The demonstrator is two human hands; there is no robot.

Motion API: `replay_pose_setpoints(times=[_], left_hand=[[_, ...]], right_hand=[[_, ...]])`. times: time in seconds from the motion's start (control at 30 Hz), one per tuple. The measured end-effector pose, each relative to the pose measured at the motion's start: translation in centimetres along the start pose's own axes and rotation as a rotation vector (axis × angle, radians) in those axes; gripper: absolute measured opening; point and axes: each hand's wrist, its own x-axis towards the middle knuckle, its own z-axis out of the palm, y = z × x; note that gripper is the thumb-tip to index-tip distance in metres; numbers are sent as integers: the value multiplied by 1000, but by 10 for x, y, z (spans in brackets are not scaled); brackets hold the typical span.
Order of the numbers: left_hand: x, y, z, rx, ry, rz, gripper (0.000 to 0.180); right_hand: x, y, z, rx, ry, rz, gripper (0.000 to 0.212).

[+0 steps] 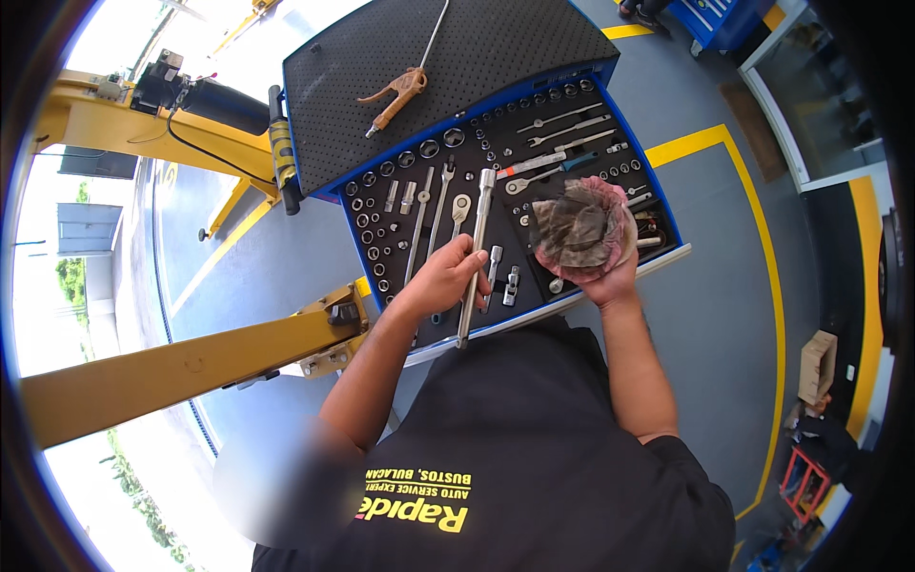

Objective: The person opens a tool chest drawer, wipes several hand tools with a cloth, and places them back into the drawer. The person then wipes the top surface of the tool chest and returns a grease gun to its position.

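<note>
My left hand is closed around a long chrome extension bar. The bar stands nearly upright in the picture, its thicker, socket-like end pointing away from me. It is above the open tool drawer. On the right, my right hand holds a bunched-up pink rag with dark grease stains, which hides most of its fingers. Bar and rag are apart. Below my hands, dark foam holds a ratchet, several sockets, wrenches and a universal joint.
On the cabinet's black perforated top lies an orange air blow gun. A yellow lift arm reaches in from the left, near my left elbow. Yellow lines mark the grey floor. Another blue cabinet stands at the far right.
</note>
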Motion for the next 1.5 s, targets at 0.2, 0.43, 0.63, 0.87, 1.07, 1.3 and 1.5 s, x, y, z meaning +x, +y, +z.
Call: replay_pose_setpoints(times=[0.2,0.43,0.63,0.87,1.07,1.3,1.5], left_hand=[[-5,22,51,552,216,402,24],[-24,39,52,764,491,601,38],[-45,27,16,-283,-521,318,38],[-49,37,36,719,219,596,33],[-33,27,29,722,374,712,30],[-60,7,34,873,359,659,25],[-50,14,27,815,410,669,30]], right_hand=[[40,76,48,-399,138,-86,29],[80,52,95,-420,216,-326,10],[77,-4,109,-191,-95,-182,13],[79,-15,131,-452,126,-174,28],[48,64,125,-732,40,-340,41],[85,12,143,-617,131,-543,35],[43,78,151,-780,-18,-402,40]])
